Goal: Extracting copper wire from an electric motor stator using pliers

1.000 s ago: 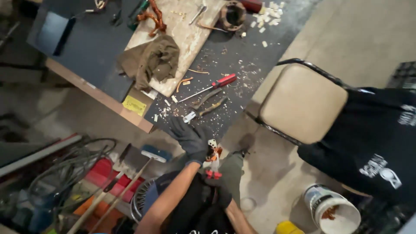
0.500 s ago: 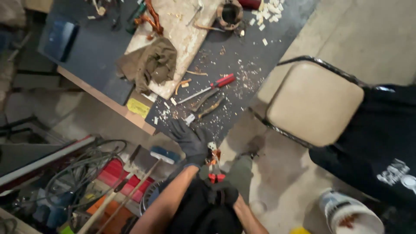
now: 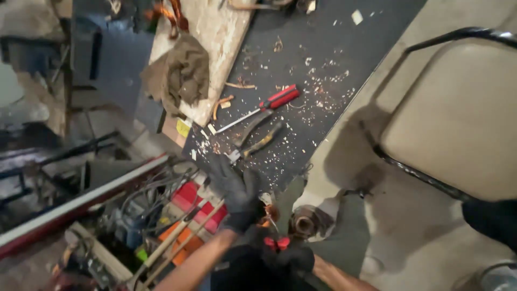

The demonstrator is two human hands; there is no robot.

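My left hand [image 3: 236,195] wears a black glove and hovers at the near edge of the dark table [image 3: 334,70], its fingers stretched toward the pliers [image 3: 257,144]. A small orange and white piece [image 3: 267,209] sits by its thumb; blur hides whether it is gripped. My right hand [image 3: 291,258], also in a black glove, is closed around a small tool with red handles [image 3: 277,243] just below that piece. A red-handled screwdriver [image 3: 276,100] lies on the table beyond the pliers, among wood chips.
An olive cloth [image 3: 180,75] drapes over a pale wooden board [image 3: 221,37]. A beige chair [image 3: 458,118] stands at the right. A round metal part [image 3: 304,223] lies on the floor. Cables, a red box [image 3: 195,203] and wooden handles [image 3: 177,242] crowd the lower left.
The view has moved closer to the table and shifted; the white bucket has left the frame. Both hands have sunk lower in the picture, staying close together.
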